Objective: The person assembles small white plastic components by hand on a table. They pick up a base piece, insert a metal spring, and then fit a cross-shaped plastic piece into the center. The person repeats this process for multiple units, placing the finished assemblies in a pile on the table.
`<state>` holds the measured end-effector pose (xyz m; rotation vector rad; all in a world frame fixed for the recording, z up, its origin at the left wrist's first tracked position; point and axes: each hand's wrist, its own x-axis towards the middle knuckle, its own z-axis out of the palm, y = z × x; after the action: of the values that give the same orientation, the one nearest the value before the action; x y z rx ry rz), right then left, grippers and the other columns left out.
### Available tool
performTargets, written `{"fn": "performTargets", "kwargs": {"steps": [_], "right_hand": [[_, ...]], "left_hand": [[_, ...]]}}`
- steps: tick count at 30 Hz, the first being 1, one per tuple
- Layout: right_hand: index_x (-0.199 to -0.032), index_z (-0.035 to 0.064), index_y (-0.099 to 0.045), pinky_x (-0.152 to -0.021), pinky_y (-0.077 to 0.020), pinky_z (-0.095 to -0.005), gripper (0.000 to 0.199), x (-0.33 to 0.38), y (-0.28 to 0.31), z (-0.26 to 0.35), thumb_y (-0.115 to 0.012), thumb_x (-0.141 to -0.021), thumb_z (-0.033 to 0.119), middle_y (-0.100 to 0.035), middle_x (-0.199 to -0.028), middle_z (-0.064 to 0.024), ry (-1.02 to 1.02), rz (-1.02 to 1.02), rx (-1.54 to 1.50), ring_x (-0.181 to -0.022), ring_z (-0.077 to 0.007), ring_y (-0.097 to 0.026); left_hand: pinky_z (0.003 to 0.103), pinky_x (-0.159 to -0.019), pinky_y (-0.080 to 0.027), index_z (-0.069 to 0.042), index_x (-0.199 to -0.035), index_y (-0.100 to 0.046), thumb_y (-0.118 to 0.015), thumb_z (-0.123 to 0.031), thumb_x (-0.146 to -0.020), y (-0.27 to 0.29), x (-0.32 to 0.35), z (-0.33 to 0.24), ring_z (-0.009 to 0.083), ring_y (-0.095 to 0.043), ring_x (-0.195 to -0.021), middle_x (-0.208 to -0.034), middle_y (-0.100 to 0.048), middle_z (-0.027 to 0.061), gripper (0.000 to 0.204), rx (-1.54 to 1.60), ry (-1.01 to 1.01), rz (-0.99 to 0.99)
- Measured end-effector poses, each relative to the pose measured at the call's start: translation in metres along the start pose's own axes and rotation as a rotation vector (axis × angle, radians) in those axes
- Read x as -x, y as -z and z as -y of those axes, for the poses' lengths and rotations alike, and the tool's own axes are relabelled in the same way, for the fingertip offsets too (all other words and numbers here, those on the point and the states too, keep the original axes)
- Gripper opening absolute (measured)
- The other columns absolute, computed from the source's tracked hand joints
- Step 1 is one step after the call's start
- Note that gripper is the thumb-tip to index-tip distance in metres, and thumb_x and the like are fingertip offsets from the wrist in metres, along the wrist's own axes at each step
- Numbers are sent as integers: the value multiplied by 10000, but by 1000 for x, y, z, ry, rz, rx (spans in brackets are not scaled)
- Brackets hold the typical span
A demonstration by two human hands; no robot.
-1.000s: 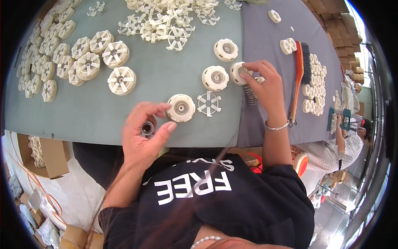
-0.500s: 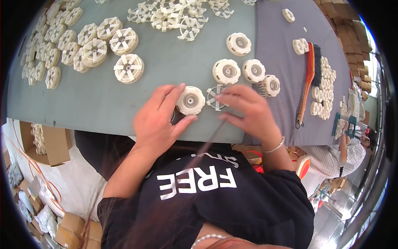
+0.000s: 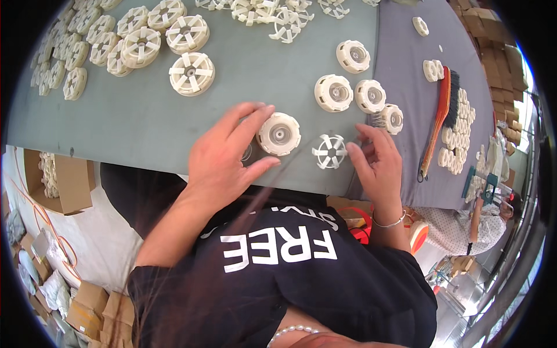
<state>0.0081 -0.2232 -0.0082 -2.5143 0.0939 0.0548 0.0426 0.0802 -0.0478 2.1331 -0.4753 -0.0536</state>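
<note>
A round white plastic housing (image 3: 290, 141) with a recessed clear centre lies on the green table in front of me. My left hand (image 3: 223, 152) curves around its left side, thumb at the near rim and fingertips at the far rim. Part of a thin wire coil (image 3: 248, 154) shows between that hand and the housing. To the right, a white six-spoked ring (image 3: 322, 153) lies flat. My right hand (image 3: 380, 159) hovers at the ring's right edge, fingers loosely bent and apart, holding nothing. Beyond it are several similar housings (image 3: 333, 93), one with a coil spring (image 3: 378, 119) beside it.
Finished-looking spoked wheels (image 3: 191, 74) crowd the far left, and loose spoked rings (image 3: 285, 23) pile at the back. On the grey cloth right lie a red-handled brush (image 3: 442, 110) and small white rings (image 3: 457, 136). Another person (image 3: 484, 226) sits at right; a cardboard box (image 3: 75, 185) stands lower left.
My right hand has drawn back to the right from the spoked ring, which now lies uncovered. My left hand stays around the housing. The whole view has shifted slightly.
</note>
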Motion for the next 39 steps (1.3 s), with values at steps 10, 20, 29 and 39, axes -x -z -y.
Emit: {"fn": "performTargets", "kwargs": {"steps": [10,20,29,39], "right_hand": [[-1199,22,-767,-667,-546,-285,513,-16,1,6,-971,-732,82,-676,-1027,-38,315,96,-91,-748,-130,-616],[-1165,45,-764,-669,-582,-349,510,-21,-39,50,-986,-748,240,-685,-999,-60,480,32,65,-788,-221,-691],[-1251,32,-753,-727,-590,-353,566,-21,-41,54,-962,-773,253,-696,-1061,-78,542,-16,150,-877,-242,-714],[-1357,39,-725,-855,-578,-406,608,-22,-48,50,-928,-814,221,-709,-1146,-100,555,19,20,-979,-292,-696]], "left_hand": [[334,-849,-525,-53,-1401,-708,-773,-311,-1041,13,5,0,205,-649,-1014,-1165,-709,67,448,365,240,-62],[302,-733,-510,-42,-1422,-712,-789,-225,-1007,4,6,-13,159,-645,-815,-913,-715,49,460,289,223,-5],[334,-748,-531,-37,-1473,-679,-773,-175,-972,0,1,-12,197,-648,-778,-880,-715,76,528,250,285,45],[362,-749,-547,-55,-1463,-687,-772,-180,-960,-3,4,-13,241,-677,-773,-876,-711,90,525,155,239,37]]}}
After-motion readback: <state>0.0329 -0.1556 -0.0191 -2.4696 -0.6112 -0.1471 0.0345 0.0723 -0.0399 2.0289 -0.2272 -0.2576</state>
